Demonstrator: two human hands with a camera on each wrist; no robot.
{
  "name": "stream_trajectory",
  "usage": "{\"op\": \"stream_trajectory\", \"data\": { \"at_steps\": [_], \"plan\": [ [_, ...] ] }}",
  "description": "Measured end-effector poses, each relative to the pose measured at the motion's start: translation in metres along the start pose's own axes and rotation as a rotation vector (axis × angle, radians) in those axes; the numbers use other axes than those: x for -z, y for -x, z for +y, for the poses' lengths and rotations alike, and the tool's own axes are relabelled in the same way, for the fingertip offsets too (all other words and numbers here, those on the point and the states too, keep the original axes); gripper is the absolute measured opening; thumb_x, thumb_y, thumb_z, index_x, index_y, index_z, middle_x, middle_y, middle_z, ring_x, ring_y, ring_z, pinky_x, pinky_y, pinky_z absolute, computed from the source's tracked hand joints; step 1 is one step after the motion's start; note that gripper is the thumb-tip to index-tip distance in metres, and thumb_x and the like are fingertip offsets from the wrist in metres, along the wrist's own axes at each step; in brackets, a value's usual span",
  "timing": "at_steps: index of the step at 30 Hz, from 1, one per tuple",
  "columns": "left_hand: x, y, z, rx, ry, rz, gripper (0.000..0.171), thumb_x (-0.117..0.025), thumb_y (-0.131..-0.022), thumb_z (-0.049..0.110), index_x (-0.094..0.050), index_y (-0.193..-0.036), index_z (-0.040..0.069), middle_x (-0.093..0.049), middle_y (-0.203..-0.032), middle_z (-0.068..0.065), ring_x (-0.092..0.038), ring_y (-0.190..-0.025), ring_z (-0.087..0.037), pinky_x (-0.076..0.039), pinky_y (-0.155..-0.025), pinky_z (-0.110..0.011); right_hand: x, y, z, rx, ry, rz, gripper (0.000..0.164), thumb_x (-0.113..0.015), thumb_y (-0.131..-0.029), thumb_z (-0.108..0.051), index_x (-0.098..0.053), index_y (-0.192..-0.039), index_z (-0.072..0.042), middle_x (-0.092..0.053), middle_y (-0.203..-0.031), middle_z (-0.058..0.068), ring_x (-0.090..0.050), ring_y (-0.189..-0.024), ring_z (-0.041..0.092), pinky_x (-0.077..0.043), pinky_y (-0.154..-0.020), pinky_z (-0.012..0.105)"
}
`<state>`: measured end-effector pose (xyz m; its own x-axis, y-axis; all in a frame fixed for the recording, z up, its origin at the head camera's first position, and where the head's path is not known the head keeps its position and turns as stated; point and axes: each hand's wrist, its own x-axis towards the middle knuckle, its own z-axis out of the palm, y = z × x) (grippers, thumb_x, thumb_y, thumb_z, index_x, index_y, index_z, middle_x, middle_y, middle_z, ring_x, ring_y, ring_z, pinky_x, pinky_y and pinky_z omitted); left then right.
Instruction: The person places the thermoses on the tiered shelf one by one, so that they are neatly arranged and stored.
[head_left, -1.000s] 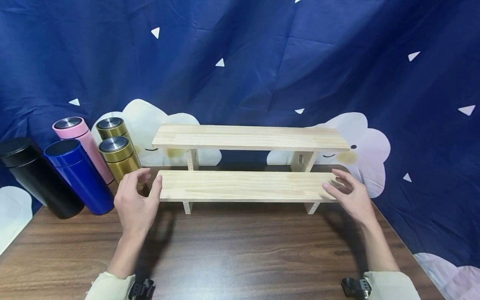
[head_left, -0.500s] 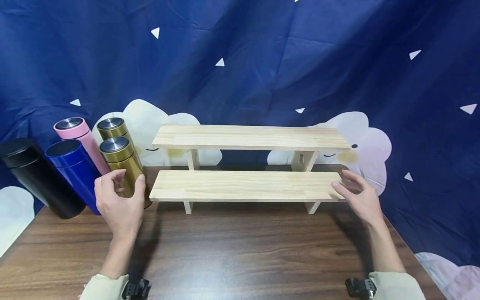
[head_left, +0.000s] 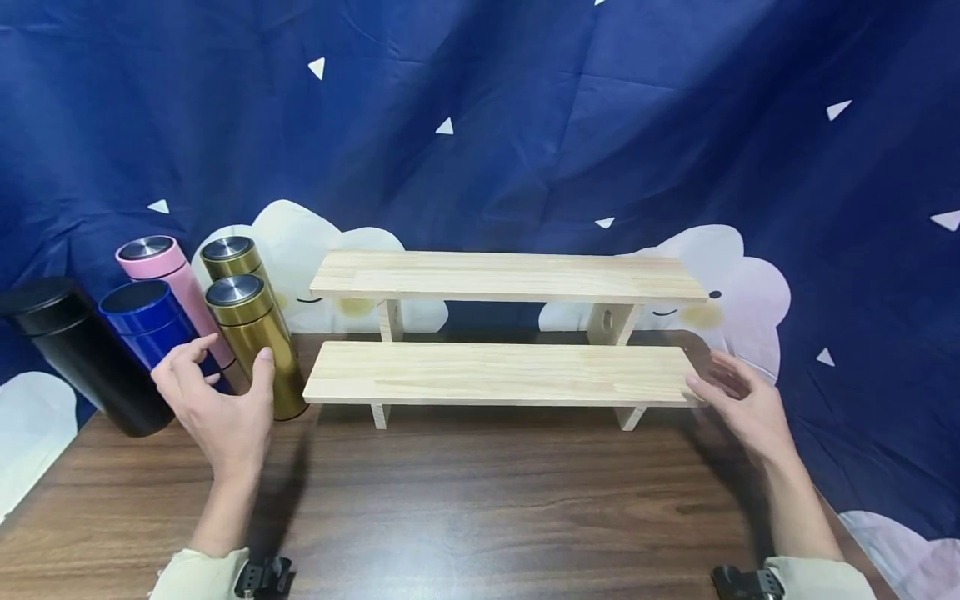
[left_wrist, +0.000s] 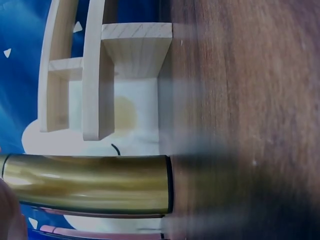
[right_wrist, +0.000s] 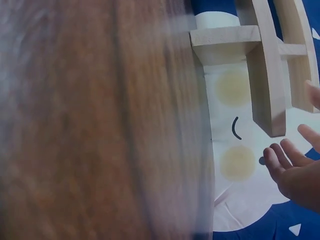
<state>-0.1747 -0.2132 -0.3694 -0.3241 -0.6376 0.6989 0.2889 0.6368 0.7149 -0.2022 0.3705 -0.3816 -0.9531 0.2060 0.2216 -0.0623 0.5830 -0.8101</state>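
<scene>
My left hand [head_left: 221,412] is held in front of the nearer gold thermos bottle [head_left: 261,354] and the blue one [head_left: 142,312], thumb and fingers apart with nothing between them. In the left wrist view the gold bottle's body lies across the lower left, with a bit of thumb [left_wrist: 9,215] at the edge. A two-step wooden shelf [head_left: 495,373] stands in the middle. At the right end of its lower board is my right hand [head_left: 750,408], fingers loosely bent and holding nothing. Its fingers also show beside the board's end in the right wrist view.
A black bottle [head_left: 86,358], a pink bottle [head_left: 176,271] and a second gold bottle [head_left: 231,256] stand at the left of the brown wood table [head_left: 480,500]. A blue curtain [head_left: 510,125] with clouds hangs right behind the shelf.
My left hand has moved left from the lower board's left end to the front of the bottles. My right hand has shifted slightly right and outward. Shelf and bottles have not moved.
</scene>
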Motion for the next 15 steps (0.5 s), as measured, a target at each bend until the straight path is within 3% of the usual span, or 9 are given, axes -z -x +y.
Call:
{"op": "stream_trajectory", "data": {
  "at_steps": [5, 10, 13, 15],
  "plan": [
    [0.001, -0.001, 0.008, 0.030, 0.005, 0.000, 0.053, -0.084, -0.076, 0.008, -0.062, -0.123, -0.004, -0.040, -0.117, 0.022, -0.046, -0.114, -0.008, -0.037, -0.086, -0.017, 0.003, 0.001, 0.010, -0.021, -0.040, 0.032, 0.072, -0.076, -0.092, -0.025, -0.043, -0.150, 0.002, -0.055, -0.135, 0.016, -0.055, -0.107, -0.004, -0.045, -0.081, 0.007],
    [0.000, -0.001, 0.017, 0.050, 0.006, -0.014, 0.058, -0.083, -0.076, 0.006, -0.059, -0.128, -0.005, -0.049, -0.122, 0.010, -0.051, -0.115, -0.021, -0.038, -0.088, -0.017, 0.004, 0.001, 0.016, -0.032, -0.067, 0.027, 0.073, -0.077, -0.091, -0.023, -0.044, -0.150, 0.003, -0.056, -0.128, 0.001, -0.054, -0.102, -0.009, -0.045, -0.081, 0.007],
    [-0.002, -0.003, 0.011, 0.053, 0.002, -0.019, 0.061, -0.085, -0.075, 0.007, -0.058, -0.130, -0.002, -0.052, -0.125, 0.004, -0.052, -0.116, -0.023, -0.040, -0.088, -0.017, 0.004, 0.000, 0.017, -0.050, -0.090, 0.006, 0.074, -0.077, -0.091, -0.023, -0.042, -0.151, 0.003, -0.056, -0.126, -0.005, -0.054, -0.102, -0.010, -0.046, -0.081, 0.008],
    [-0.004, -0.005, 0.006, 0.054, -0.002, -0.022, 0.062, -0.085, -0.075, 0.009, -0.059, -0.131, 0.001, -0.051, -0.125, 0.006, -0.052, -0.116, -0.023, -0.040, -0.088, -0.017, 0.003, -0.001, 0.017, -0.058, -0.141, -0.009, 0.073, -0.077, -0.091, -0.022, -0.043, -0.150, 0.002, -0.057, -0.122, -0.011, -0.055, -0.102, -0.009, -0.046, -0.082, 0.008]
  ]
}}
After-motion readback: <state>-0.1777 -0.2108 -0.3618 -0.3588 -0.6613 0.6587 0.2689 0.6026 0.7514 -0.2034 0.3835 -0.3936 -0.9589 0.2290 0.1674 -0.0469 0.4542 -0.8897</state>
